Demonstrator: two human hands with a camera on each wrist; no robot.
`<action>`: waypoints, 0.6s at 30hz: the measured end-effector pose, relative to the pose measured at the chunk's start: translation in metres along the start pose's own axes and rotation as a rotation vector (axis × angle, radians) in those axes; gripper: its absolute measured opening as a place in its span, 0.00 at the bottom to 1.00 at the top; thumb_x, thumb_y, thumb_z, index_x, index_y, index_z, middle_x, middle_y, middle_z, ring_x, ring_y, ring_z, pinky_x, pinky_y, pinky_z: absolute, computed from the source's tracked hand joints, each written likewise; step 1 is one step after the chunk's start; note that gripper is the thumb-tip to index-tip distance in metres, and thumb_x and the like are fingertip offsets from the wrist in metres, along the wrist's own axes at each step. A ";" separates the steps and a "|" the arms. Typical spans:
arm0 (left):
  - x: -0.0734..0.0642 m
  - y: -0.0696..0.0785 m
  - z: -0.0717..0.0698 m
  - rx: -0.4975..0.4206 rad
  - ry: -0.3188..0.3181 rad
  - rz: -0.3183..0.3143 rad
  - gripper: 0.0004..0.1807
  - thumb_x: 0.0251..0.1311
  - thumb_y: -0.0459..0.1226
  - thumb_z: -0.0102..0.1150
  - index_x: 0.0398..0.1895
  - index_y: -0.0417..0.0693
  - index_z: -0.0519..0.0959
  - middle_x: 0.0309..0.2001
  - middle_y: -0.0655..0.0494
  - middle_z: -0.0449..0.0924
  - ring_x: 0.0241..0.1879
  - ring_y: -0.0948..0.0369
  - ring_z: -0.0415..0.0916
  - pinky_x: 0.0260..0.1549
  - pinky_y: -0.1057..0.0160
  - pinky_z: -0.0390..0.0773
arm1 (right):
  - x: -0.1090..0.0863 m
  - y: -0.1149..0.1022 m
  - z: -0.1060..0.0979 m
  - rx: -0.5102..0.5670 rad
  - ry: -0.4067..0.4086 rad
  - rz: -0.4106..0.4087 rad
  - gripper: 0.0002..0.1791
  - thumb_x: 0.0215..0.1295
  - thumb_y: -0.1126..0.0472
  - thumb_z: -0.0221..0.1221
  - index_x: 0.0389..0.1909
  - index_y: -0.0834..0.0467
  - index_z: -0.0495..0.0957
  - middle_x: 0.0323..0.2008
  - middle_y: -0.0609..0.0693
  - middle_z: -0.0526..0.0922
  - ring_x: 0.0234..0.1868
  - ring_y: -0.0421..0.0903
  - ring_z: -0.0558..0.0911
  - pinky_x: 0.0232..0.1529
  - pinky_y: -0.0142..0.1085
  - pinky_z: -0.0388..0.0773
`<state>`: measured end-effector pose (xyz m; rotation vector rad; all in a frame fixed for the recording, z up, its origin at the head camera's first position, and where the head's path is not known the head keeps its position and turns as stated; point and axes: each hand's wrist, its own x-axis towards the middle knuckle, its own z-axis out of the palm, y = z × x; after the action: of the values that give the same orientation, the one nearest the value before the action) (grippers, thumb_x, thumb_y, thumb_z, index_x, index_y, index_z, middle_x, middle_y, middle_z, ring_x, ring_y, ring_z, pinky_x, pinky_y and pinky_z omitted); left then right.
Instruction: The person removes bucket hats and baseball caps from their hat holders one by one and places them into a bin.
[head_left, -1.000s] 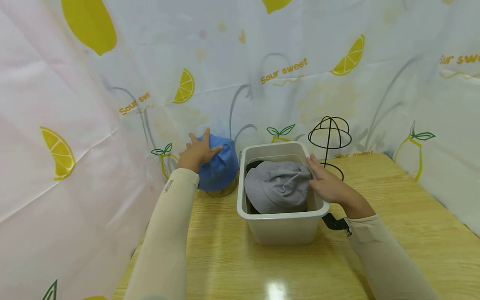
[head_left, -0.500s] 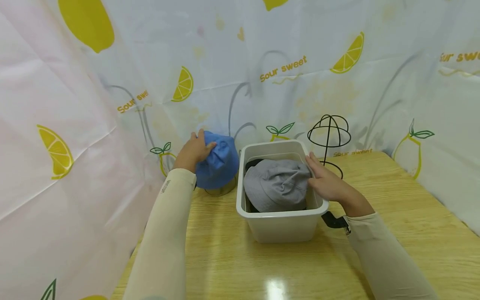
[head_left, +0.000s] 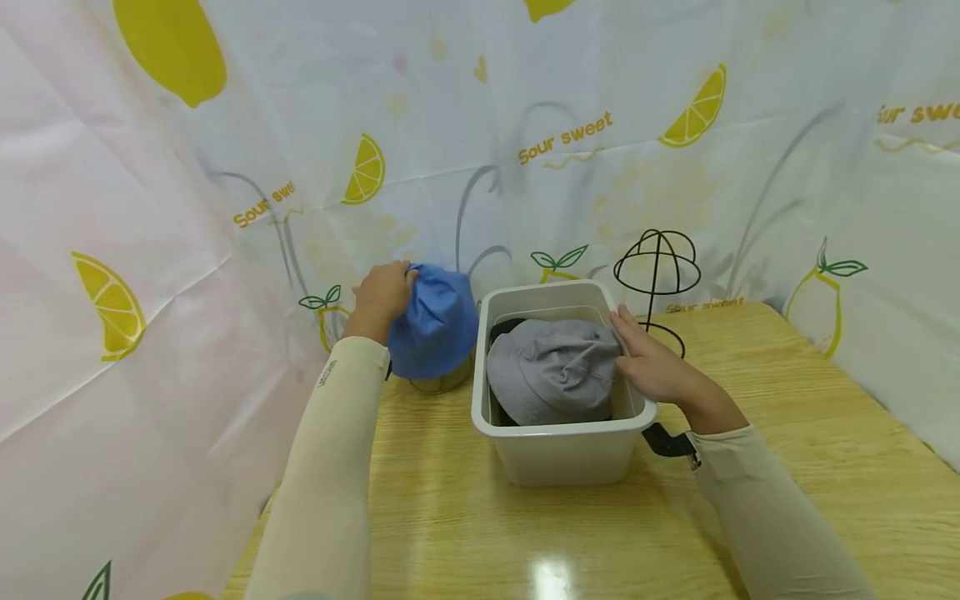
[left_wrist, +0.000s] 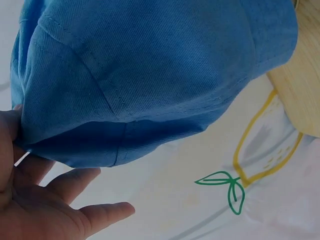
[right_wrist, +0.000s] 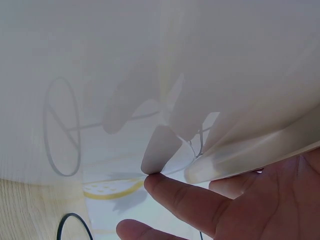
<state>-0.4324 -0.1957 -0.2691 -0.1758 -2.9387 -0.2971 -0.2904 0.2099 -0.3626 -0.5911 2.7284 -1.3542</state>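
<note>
A blue bucket hat (head_left: 437, 325) sits at the back left, over a stand whose ring base (head_left: 450, 382) shows below the brim. My left hand (head_left: 382, 293) pinches the cloth at the hat's crown; in the left wrist view the other fingers (left_wrist: 107, 217) spread out below the fabric. Beside the hat stands a white plastic bin (head_left: 567, 460) holding a grey bucket hat (head_left: 551, 375) on top of something black (head_left: 504, 327). With my right hand (head_left: 658, 367) I grip the bin's right rim; the right wrist view shows fingers (right_wrist: 190, 202) under the lip, against the outer wall.
A black wire hat stand (head_left: 655, 287) rises behind my right hand, bare of any hat. The wooden table (head_left: 465, 542) meets a lemon-print curtain (head_left: 442, 108) at the back and left.
My left hand's fingers have gone from spread over the blue hat to drawn together, pinching its crown. The right hand, the bin and the grey hat have stayed put.
</note>
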 end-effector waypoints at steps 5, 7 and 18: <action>0.000 0.001 -0.005 0.002 0.032 -0.012 0.28 0.84 0.48 0.36 0.79 0.50 0.65 0.76 0.38 0.65 0.72 0.32 0.63 0.61 0.16 0.54 | 0.000 0.000 0.000 0.005 0.000 0.005 0.44 0.71 0.69 0.45 0.83 0.65 0.35 0.82 0.59 0.23 0.82 0.65 0.28 0.76 0.68 0.33; 0.000 0.001 -0.007 -0.006 0.054 -0.024 0.27 0.84 0.49 0.37 0.79 0.51 0.66 0.76 0.39 0.65 0.71 0.31 0.64 0.61 0.16 0.54 | 0.000 0.000 0.000 0.008 0.000 0.007 0.44 0.71 0.69 0.45 0.83 0.64 0.35 0.82 0.58 0.22 0.82 0.65 0.28 0.76 0.68 0.33; 0.003 0.001 -0.036 0.001 0.158 -0.040 0.26 0.83 0.50 0.40 0.77 0.55 0.70 0.76 0.43 0.67 0.71 0.32 0.66 0.61 0.16 0.54 | -0.001 0.001 0.000 0.009 -0.003 -0.004 0.42 0.72 0.69 0.42 0.82 0.66 0.34 0.82 0.60 0.22 0.81 0.65 0.27 0.76 0.68 0.32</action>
<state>-0.4293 -0.2022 -0.2339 -0.0888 -2.7882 -0.3006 -0.2901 0.2106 -0.3628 -0.5977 2.7186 -1.3645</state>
